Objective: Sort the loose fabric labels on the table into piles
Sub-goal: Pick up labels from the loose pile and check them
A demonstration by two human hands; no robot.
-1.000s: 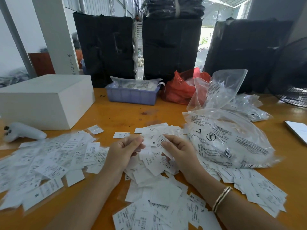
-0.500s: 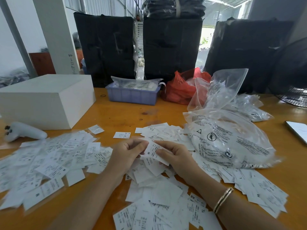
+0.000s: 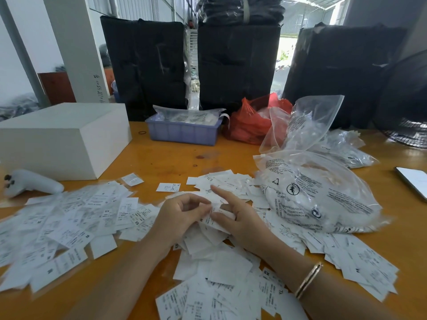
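**Fabric labels — sorting table**

Left hand and right hand meet over the middle heap of labels, fingers curled, pinching one label between them; right forefinger straight. Second pile lies left — more labels spread right beside a clear bag. Orange table.

Several fabric labels in the left heap on the table carry size marks: "SX" on one near the heap's right edge, "XS" on another, "M" on two. A label by the right forearm also reads "SX". The big clear plastic bag bears black warning print, too small to read, with a recycling triangle and a round prohibition sign. Handwritten digits on the white pillar are unclear.
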